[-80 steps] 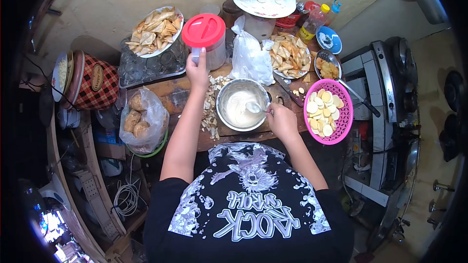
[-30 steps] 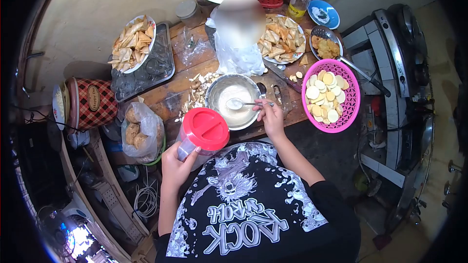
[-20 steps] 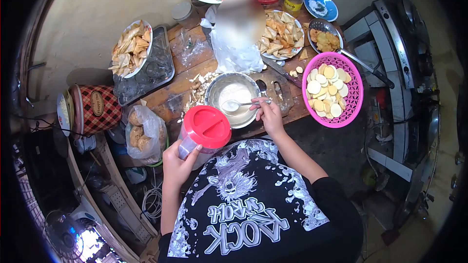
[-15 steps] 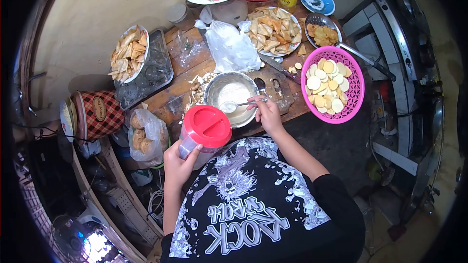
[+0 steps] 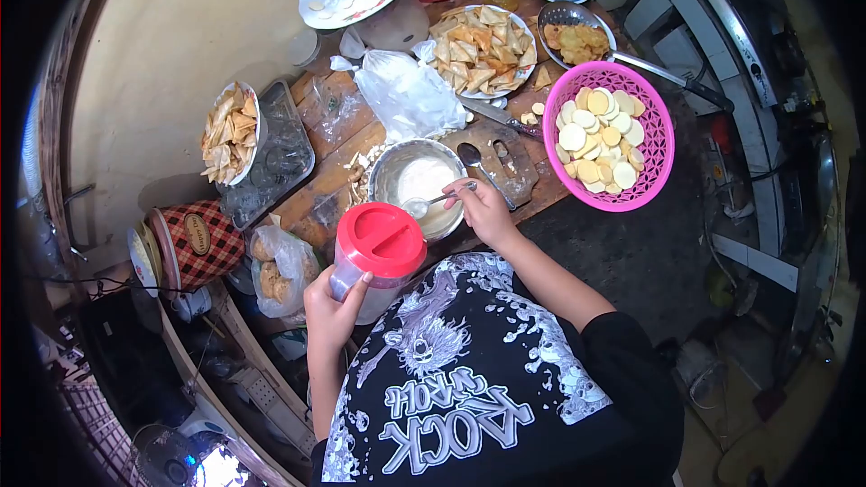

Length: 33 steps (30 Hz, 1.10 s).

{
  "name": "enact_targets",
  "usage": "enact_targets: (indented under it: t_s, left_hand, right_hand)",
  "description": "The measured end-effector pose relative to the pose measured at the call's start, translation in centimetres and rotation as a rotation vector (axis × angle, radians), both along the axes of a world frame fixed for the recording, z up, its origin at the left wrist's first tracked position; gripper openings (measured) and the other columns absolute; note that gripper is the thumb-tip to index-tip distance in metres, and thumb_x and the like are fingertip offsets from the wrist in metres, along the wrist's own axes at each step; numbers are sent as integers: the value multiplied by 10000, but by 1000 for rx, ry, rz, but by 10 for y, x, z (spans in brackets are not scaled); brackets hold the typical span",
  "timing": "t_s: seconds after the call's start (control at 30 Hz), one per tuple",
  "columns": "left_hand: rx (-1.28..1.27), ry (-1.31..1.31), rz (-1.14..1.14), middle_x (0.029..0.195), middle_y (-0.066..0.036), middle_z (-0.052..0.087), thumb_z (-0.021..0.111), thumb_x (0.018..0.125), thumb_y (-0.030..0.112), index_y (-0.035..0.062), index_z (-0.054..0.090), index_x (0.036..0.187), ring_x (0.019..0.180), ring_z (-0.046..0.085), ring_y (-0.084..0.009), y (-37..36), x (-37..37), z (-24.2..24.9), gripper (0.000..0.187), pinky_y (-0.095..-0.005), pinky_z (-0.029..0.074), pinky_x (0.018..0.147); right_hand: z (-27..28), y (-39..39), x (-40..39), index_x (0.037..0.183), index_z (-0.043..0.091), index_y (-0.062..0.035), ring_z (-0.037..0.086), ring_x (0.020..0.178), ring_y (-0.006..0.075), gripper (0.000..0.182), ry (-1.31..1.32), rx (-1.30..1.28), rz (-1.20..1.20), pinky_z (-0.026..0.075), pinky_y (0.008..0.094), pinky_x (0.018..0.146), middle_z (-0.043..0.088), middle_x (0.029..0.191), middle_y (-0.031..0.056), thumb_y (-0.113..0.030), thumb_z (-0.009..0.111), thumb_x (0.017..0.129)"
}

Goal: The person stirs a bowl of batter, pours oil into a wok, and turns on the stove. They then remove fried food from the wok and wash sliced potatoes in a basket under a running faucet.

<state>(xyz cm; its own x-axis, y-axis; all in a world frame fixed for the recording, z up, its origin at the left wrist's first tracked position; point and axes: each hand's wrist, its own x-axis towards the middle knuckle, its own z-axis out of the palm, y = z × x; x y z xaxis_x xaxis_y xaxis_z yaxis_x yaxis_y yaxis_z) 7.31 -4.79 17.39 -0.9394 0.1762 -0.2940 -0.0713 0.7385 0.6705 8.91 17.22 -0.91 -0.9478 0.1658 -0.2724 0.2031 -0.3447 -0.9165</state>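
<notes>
My left hand (image 5: 336,308) is wrapped round a clear plastic pitcher with a red lid (image 5: 382,239), held near my body at the bowl's near-left side. In my right hand (image 5: 483,212) is a metal spoon (image 5: 437,201), pinched by its handle, its bowl end over the pale batter. That batter (image 5: 422,179) lies in a metal mixing bowl (image 5: 382,162), whose near-left rim is hidden behind the pitcher's lid. A second spoon (image 5: 471,155) with a dark bowl rests on a wooden board (image 5: 516,182) to the right.
A pink basket of sliced pale rounds (image 5: 666,137) stands at the table's right edge. Behind the bowl are a white plastic bag (image 5: 406,95), a knife (image 5: 501,117) and a plate of folded fried pastries (image 5: 483,50). A skimmer (image 5: 667,77) reaches past the right edge.
The camera view has shifted and turned slightly. The spoon and my right hand sit a little closer to the pitcher's lid. Both hands keep their holds.
</notes>
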Motion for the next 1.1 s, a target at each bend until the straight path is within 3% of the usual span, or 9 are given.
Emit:
enact_targets:
  t_s: [0.63,0.73,0.83,1.1]
  left_hand:
    - [-80,22,-14,544,-36,518,691,752,171,-34,572,733,510,446,-77,10,-6,-8,238,-264,372,470]
    - [-110,-31,-41,627,-7,569,687,775,179,-28,596,790,570,491,-55,8,-7,-6,227,-225,391,510]
    - [-69,24,-29,538,-39,516,690,756,181,-34,573,732,502,449,-82,10,-7,-9,246,-266,375,469]
    - [-88,8,-38,548,-40,528,687,760,183,-40,584,756,507,456,-80,12,-7,-6,245,-264,378,473]
  right_hand:
    - [-10,6,-1,950,587,-17,364,452,13,210,32,-18,0,282,163,416,611,722,3,-161,438,916]
    - [-9,6,-1,951,588,-15,364,460,11,206,29,-13,-5,282,163,425,612,725,4,-152,439,914]
    - [-11,4,-2,952,586,-11,356,460,9,203,37,-29,-12,276,162,428,612,726,5,-146,440,913]
    - [-11,5,-2,954,584,-11,346,466,8,199,27,-36,-5,270,163,436,612,731,3,-143,442,912]
